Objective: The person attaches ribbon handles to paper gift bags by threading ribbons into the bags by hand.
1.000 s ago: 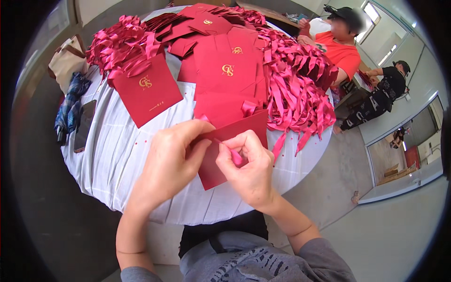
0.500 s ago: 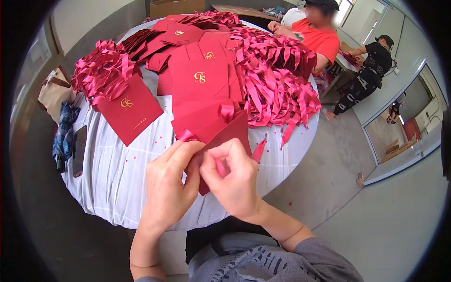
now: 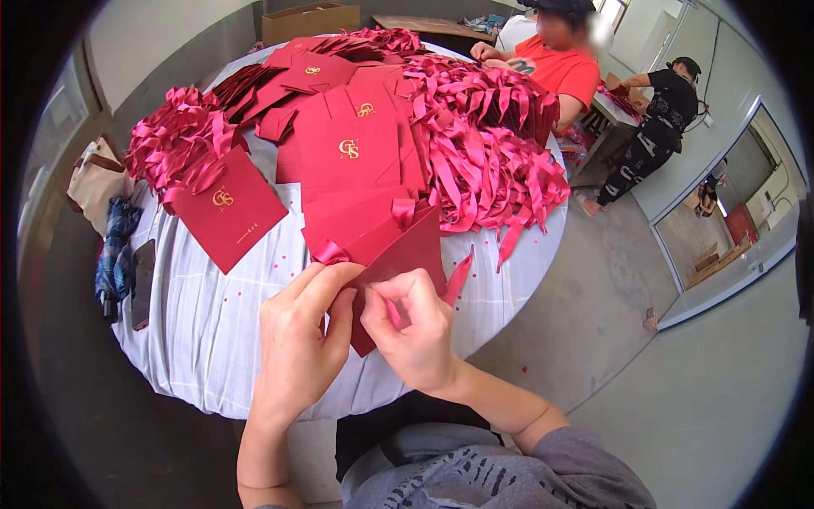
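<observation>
Above the near part of the table, a dark red paper bag (image 3: 421, 254) is tilted between my hands. My left hand (image 3: 292, 343) is closed on its near edge, thumb and fingers pinching beside a pink ribbon loop (image 3: 329, 253). Closed in a pinch at the bag's edge, my right hand (image 3: 417, 339) has a strip of pink ribbon (image 3: 393, 314) showing inside its curled fingers. A ribbon tail (image 3: 459, 276) sticks out past the bag's right side. The fingertips hide where the ribbon meets the bag. Just beyond lie flat red bags (image 3: 335, 136) with gold lettering.
Ribbon-handled bags form a heap (image 3: 500, 170) on the right and another (image 3: 182, 140) at left, all on a white-clothed round table (image 3: 195, 339). A folded umbrella (image 3: 121, 246) and a phone (image 3: 144, 284) lie at the left edge. Two people (image 3: 555, 64) work beyond.
The view has shifted slightly, so the table's contents sit a little further left. Both hands keep their pinch at the bag's edge; the right hand has moved only slightly.
</observation>
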Tool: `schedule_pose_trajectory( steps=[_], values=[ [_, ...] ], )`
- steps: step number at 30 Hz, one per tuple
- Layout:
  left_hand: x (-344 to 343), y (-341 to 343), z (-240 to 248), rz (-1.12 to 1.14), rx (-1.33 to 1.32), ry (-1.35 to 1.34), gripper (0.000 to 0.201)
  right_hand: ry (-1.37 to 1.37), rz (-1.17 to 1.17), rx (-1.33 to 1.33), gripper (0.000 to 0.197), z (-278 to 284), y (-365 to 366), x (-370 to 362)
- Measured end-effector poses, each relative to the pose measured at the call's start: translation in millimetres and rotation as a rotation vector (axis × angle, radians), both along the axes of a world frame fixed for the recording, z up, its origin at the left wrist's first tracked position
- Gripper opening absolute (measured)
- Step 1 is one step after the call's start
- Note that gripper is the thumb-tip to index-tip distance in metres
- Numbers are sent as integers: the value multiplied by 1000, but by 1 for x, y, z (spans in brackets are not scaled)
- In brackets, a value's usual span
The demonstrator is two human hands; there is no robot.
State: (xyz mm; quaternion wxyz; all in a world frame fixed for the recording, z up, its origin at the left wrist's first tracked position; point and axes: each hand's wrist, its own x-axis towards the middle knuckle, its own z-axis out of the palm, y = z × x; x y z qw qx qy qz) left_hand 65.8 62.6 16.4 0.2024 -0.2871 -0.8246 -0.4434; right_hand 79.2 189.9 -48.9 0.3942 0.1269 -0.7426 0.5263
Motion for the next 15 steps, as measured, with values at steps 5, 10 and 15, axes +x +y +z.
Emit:
schedule_pose_trajectory(
  steps=[5,10,15],
  values=[
    [3,1,2,-3,-53,34,22,5,-10,-124,19,-3,-9,4],
    [3,1,1,2,-53,17,21,-64,27,-138,17,-2,-6,1],
    [3,2,0,-15,-15,49,24,-164,114,-311,15,-2,-8,8]
  ],
)
